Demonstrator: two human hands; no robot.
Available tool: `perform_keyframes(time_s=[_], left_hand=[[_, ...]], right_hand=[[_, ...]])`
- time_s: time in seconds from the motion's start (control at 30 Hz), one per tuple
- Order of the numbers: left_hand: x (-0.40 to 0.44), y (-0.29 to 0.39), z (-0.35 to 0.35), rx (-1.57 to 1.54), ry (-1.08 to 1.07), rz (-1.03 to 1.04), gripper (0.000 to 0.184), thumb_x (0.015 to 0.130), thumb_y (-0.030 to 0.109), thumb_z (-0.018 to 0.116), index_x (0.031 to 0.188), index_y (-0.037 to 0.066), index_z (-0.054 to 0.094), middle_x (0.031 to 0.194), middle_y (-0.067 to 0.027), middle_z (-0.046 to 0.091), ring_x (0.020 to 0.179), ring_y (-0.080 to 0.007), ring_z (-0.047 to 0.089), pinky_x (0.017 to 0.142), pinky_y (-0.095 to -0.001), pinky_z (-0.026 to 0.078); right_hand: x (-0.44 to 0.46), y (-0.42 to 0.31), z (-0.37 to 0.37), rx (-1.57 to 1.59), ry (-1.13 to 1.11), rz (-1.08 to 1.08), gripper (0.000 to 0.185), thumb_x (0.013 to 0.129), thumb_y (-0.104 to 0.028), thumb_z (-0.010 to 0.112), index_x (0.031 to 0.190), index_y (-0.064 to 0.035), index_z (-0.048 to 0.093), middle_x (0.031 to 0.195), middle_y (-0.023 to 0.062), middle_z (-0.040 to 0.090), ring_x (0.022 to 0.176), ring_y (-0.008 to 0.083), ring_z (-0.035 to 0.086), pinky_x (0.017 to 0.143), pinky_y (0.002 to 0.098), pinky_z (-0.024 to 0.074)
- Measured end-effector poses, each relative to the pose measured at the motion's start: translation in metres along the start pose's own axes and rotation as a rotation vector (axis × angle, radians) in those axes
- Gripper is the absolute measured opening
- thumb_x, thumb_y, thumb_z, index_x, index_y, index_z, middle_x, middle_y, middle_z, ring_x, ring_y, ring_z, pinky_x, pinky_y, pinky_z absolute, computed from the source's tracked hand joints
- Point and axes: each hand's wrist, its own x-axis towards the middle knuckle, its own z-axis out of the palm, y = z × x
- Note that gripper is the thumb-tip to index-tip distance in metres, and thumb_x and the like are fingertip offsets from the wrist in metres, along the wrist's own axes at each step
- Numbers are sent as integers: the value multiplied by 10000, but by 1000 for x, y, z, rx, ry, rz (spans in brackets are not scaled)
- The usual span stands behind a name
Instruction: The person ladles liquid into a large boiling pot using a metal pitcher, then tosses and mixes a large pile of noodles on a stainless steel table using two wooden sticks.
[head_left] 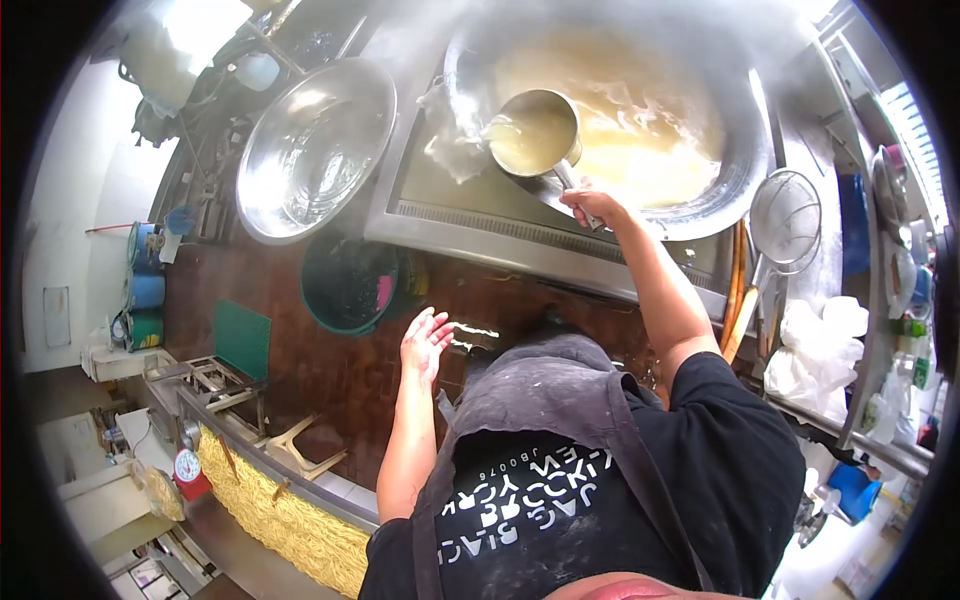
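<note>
My right hand (592, 204) is wrapped round the handle of a metal ladle pot (535, 132), which holds cloudy liquid and is tilted to the left. Liquid spills from its left lip over the metal stove surface (480, 228). Behind and to the right of the pot, a large wok (735, 185) holds steaming, pale yellow-brown liquid. My left hand (427, 342) hangs free over the floor with its fingers apart and nothing in it.
A big metal bowl (318, 150) stands left of the stove, above a dark green tub (350, 285). A wire strainer (787, 218) and white plastic bags (815, 350) are at right. Yellow noodles (285, 520) lie along a counter at lower left, beside a scale (188, 470).
</note>
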Motion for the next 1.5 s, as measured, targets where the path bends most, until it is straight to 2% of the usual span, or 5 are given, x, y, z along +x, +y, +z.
perform_keyframes(time_s=[0.5,1.03,1.1,1.27,1.5], left_hand=[[-8,-8,-12,-31,37,2,436,1025,230,549,1406,32,470,1179,-144,663,1004,-254,669,874,-393,545],[2,-8,-1,-70,11,5,382,1027,193,545,1370,35,489,1176,-158,659,972,-262,687,825,-373,569],[5,-9,3,-64,11,-1,379,1025,191,549,1366,35,494,1178,-158,659,971,-261,687,823,-373,568],[6,-5,22,-48,36,-6,378,1019,188,563,1360,34,502,1182,-158,661,976,-259,686,818,-378,565],[23,-7,38,-14,-14,-40,395,1002,167,581,1365,34,500,1202,-166,655,1001,-265,683,879,-406,562]], right_hand=[[4,-77,65,-359,247,9,438,887,-208,610,1205,57,467,599,80,578,496,189,588,447,366,481],[38,-53,97,-753,594,-215,438,913,-258,614,1241,16,522,971,262,669,857,416,667,783,492,538],[98,14,91,-984,858,-564,403,934,-266,593,1224,10,550,966,238,678,859,390,675,777,476,541],[17,-83,104,-442,442,-10,441,1016,-310,416,1317,-11,537,1223,234,638,1101,432,608,990,474,463],[36,-72,126,-730,498,-269,405,1026,-168,367,1376,19,448,1288,254,595,1113,427,611,959,489,482]])
